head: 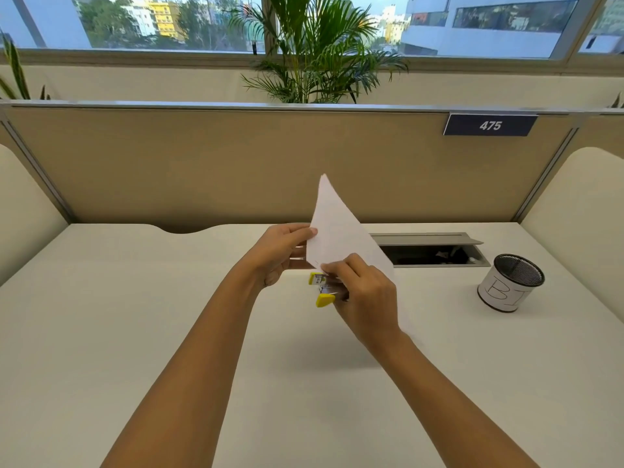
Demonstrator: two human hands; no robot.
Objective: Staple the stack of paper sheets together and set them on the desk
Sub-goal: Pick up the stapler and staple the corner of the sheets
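Over the worktop (pixel 135 332), left hand (pixel 277 255) is pinching the paper (pixel 337 231), right hand (pixel 364 298) gripping the stapler (pixel 320 289) at its 6 o'clock corner.

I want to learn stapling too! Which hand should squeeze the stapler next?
Probably the right hand: it grips the yellow stapler at the paper stack's lower corner. The left hand is busy pinching the stack's edge, holding it up.

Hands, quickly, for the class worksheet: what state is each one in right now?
Left hand: closed, pinching the paper stack at its edge.
Right hand: closed around the yellow stapler, at the stack's lower corner.
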